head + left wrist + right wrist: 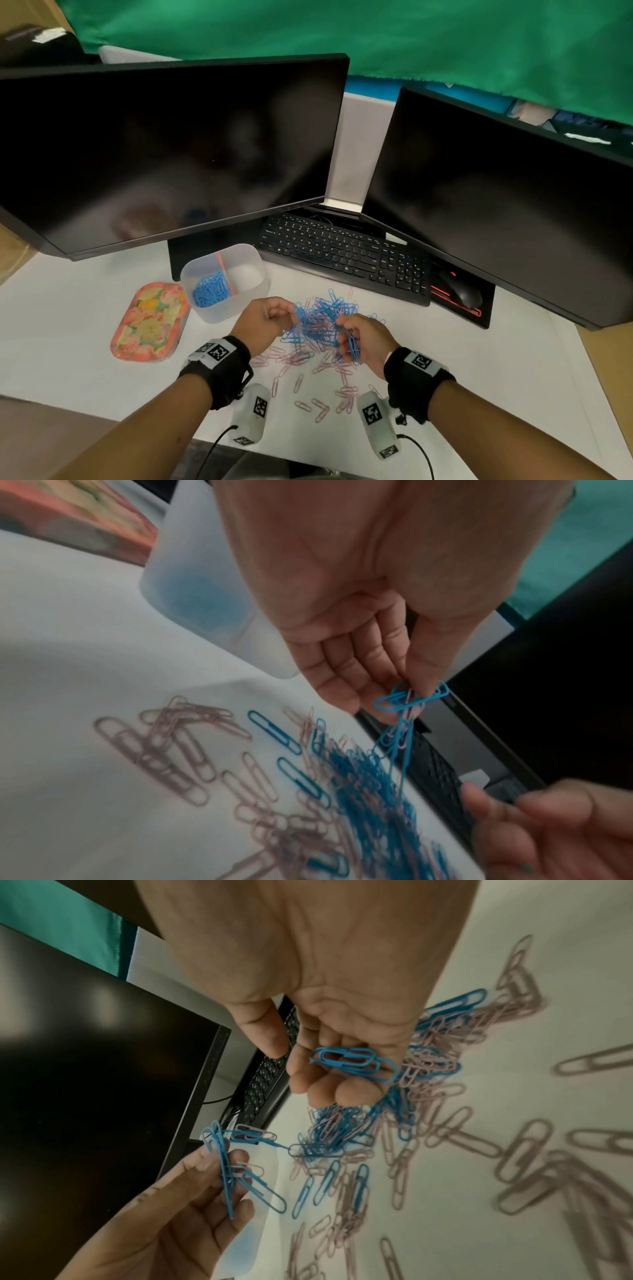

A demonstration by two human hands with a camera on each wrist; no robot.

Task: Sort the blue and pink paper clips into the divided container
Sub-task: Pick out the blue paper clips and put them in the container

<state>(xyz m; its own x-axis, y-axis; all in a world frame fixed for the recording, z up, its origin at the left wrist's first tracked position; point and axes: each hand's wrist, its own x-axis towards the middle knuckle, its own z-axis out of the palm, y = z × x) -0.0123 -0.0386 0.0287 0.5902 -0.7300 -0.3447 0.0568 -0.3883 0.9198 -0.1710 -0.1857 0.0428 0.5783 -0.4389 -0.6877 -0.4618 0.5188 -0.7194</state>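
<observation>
One compartment of the divided container [224, 284], the left one, is already heaped with blue paper clips [209, 291]; the right compartment, beyond the orange divider, appears to hold nothing, though its floor is partly hidden by the frosted wall. The container is set on the white desk [68, 325] just left of the mixed pile [322, 320], beside a floral lid [150, 322].

Roughly the first half of the job is judged to be under way and unfinished: many blue clips are seen tangled with pink ones in the pile, and a wide scatter of pink paper clips [322, 404] is left lying nearer the person, none of them sorted.

A small tangle of blue clips, with a pink one or two caught in it, is pinched between thumb and fingertips of the left hand [263, 320] above the pile. A bundle of blue clips is gripped in the curled fingers of the right hand [363, 339]. Both loads are yet to be dropped into the container.
</observation>
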